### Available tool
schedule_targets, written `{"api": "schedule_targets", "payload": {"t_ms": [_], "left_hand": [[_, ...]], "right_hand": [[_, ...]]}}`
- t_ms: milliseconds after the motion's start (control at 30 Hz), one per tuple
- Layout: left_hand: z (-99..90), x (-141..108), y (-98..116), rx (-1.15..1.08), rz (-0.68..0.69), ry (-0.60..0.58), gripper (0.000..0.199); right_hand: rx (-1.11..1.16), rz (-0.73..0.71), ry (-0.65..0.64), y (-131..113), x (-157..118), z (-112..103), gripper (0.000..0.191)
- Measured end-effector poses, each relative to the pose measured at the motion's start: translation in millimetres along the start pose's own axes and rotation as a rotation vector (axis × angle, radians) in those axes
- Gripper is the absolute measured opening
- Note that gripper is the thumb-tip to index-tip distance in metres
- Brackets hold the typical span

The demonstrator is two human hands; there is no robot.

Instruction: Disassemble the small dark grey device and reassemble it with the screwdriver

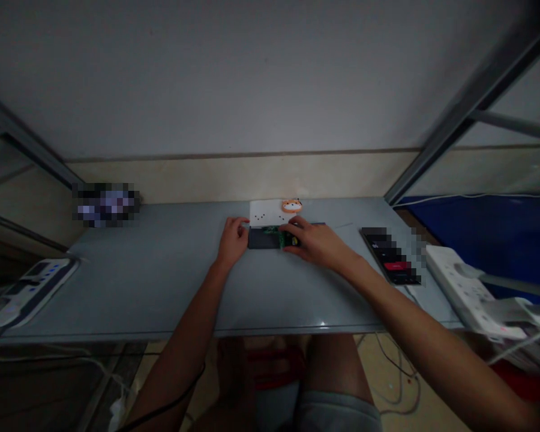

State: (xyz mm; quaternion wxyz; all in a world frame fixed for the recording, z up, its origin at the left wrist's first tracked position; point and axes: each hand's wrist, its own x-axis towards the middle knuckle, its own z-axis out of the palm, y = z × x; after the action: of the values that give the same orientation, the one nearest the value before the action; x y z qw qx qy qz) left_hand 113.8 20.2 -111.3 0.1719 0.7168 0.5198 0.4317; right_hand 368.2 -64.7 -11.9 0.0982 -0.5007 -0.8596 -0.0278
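A dark, flat rectangular casing lies on the grey tabletop in front of me. On its middle and right part is a green circuit board, partly covered by my fingers. My right hand grips the board from above, thumb on the near side and fingers on the far side. At the casing's left end is my left hand, fingers bent and apart, with a gap between thumb and forefinger. Just behind the casing lies a white sheet with several tiny dark pieces, perhaps screws. An orange-and-white face-shaped item sits on its right side.
A phone lies to the right, beside a white power strip with plugs and cables. Another power strip is at the left edge. A blurred-out object stands at the back left. Metal posts frame both sides.
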Motion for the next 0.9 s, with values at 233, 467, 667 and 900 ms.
{"api": "schedule_targets", "payload": {"t_ms": [233, 467, 667, 900], "left_hand": [[-1.8, -3, 3, 0.105, -0.027, -0.018, 0.027], [-1.0, -3, 0, 0.118, -0.025, -0.05, 0.025], [-1.1, -2, 0, 0.091, -0.032, -0.054, 0.023], [-3.3, -2, 2, 0.055, -0.02, -0.116, 0.022]], "right_hand": [[0.059, 0.123, 0.125, -2, 31, 29, 0.047], [0.114, 0.073, 0.102, -7, 21, 51, 0.047], [0.192, 0.094, 0.066, -11, 20, 55, 0.045], [0.232, 0.114, 0.063, -12, 20, 57, 0.046]]}}
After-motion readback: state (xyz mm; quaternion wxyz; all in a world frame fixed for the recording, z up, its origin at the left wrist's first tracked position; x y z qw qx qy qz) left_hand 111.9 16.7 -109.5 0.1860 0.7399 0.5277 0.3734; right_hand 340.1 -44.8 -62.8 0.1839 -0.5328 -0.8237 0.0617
